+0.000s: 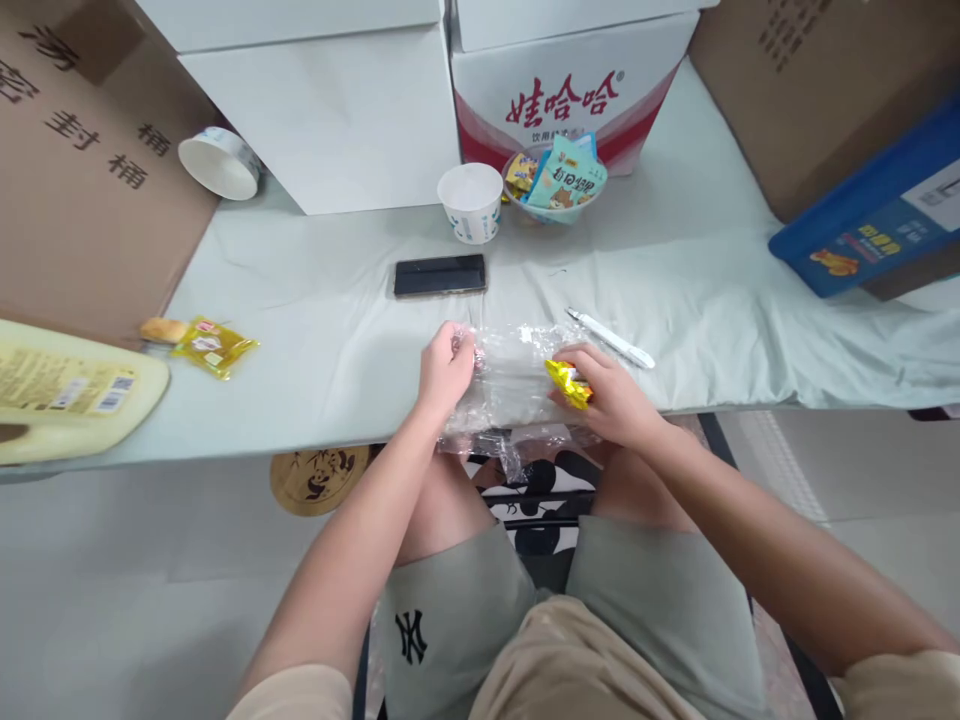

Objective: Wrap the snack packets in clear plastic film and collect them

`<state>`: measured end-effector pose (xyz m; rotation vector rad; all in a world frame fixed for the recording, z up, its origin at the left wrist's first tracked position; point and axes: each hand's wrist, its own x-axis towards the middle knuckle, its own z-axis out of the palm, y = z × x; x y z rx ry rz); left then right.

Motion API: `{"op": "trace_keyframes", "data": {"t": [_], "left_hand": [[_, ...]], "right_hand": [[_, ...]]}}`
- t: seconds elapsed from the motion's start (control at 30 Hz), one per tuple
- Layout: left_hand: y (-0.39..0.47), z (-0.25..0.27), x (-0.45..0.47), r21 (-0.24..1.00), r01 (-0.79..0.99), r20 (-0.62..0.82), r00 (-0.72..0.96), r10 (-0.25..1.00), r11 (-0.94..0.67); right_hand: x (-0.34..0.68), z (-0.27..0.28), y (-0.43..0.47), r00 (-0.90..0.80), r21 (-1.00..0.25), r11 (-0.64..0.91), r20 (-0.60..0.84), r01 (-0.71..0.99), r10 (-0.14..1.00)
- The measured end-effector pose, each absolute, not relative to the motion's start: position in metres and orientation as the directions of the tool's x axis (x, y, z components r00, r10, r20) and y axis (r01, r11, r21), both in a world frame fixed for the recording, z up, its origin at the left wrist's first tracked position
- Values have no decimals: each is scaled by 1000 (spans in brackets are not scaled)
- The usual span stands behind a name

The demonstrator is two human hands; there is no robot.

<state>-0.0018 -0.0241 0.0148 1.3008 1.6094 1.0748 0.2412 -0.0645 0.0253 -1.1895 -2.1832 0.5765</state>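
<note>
A clear, crinkled plastic bag (pixel 514 385) lies at the table's front edge, its lower part hanging over. My left hand (pixel 448 368) is closed on the bag's left side. In my right hand (pixel 604 388), above the bag's right side, is a small yellow snack packet (pixel 570 383) held between thumb and fingers. Just beyond that hand rests a white pen (pixel 611 338), tilted on the cloth. A dark phone (pixel 440 275) lies flat behind the bag.
Behind the phone stand a white paper cup (pixel 471 203) and a bowl (pixel 555 212) of snack packets. A tipped paper cup (pixel 220 163) leans by the boxes. At left are an opened yellow wrapper (pixel 215 346) and a pale yellow bottle (pixel 82 395); a blue package (pixel 874 205) is at right.
</note>
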Motion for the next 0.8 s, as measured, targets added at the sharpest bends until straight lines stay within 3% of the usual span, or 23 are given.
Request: {"op": "trace_keyframes", "data": {"t": [0.1, 0.23, 0.3, 0.37, 0.53, 0.6, 0.7, 0.8], "left_hand": [[-24, 4, -16, 843, 538, 104, -127, 987, -20], [-29, 0, -19, 785, 613, 170, -75, 983, -89], [-31, 2, -18, 791, 605, 161, -69, 985, -87], [-32, 3, -17, 806, 587, 149, -69, 986, -80], [-32, 5, -18, 827, 559, 136, -91, 987, -63], [-33, 5, -18, 836, 548, 116, -105, 988, -40], [-34, 3, -18, 847, 531, 104, -98, 990, -36], [-34, 1, -19, 854, 516, 123, -84, 989, -62]], "right_hand": [[251, 45, -54, -407, -603, 534, 349, 593, 844], [263, 85, 12, -315, -464, 507, 430, 726, 846], [263, 111, 62, -235, -404, 380, 365, 832, 901], [258, 135, 113, -157, -318, 208, 177, 925, 971], [235, 169, 202, -49, -193, 80, 163, 978, 985], [229, 167, 222, -86, -191, 99, 77, 977, 993], [226, 151, 242, -184, -288, 165, -40, 943, 982], [233, 126, 260, -267, -393, 295, 127, 871, 955]]}}
